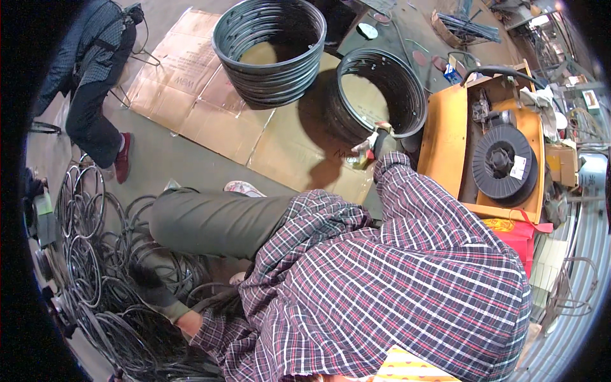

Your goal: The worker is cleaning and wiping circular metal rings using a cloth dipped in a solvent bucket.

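Wire rings (95,267) lie in a loose black heap on the concrete floor (165,159) at the person's left, and the left hand (149,280), in a dark glove, reaches down into that heap; whether its fingers are closed on a ring cannot be told, since the wires hide them. The right hand (375,143), gloved in grey and white, stretches forward to the near rim of a stack of wire hoops (379,95) standing on a flattened cardboard sheet (280,140), and it appears clamped on a small tool with a red and yellow part. A second, taller stack of hoops (270,48) stands just beside it on the same cardboard, toward its far edge. An orange welding machine (490,153) with a wire spool sits to the right. Another person (95,76) stands at the cardboard's left edge.
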Motion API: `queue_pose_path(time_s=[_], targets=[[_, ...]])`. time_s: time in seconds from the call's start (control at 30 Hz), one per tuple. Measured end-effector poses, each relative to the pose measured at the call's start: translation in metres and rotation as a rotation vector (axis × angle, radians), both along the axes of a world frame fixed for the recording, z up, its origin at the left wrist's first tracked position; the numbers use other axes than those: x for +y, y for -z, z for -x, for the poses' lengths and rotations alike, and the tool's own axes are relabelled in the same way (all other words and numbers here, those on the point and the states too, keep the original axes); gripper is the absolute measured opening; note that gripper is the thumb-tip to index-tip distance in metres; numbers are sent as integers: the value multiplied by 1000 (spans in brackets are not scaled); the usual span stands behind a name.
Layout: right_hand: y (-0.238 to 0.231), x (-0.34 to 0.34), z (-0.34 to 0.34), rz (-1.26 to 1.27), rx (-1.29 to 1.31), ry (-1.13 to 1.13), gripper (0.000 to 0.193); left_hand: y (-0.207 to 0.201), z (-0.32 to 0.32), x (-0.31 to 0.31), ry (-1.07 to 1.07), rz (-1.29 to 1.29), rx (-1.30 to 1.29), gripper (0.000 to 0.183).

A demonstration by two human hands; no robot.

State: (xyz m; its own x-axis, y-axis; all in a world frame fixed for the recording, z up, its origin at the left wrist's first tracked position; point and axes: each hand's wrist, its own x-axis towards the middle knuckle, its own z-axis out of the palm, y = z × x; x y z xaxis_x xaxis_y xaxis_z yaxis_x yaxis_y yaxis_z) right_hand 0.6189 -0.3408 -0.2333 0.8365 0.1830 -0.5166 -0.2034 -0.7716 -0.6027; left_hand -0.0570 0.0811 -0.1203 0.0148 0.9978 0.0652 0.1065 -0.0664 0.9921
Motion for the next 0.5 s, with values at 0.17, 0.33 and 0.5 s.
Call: queue_pose_path(time_s=[0.17, 0.33, 0.5], targets=[[-55, 32, 19, 176, -385, -326, 27, 2, 29, -10, -51, -21, 147, 47], [-90, 84, 36, 357, -586, -446, 15, 10, 26, -19, -40, -28, 237, 47], [-21, 39, -23, 207, -397, -156, 19, 59, 4, -7, -10, 212, -453, 54]])
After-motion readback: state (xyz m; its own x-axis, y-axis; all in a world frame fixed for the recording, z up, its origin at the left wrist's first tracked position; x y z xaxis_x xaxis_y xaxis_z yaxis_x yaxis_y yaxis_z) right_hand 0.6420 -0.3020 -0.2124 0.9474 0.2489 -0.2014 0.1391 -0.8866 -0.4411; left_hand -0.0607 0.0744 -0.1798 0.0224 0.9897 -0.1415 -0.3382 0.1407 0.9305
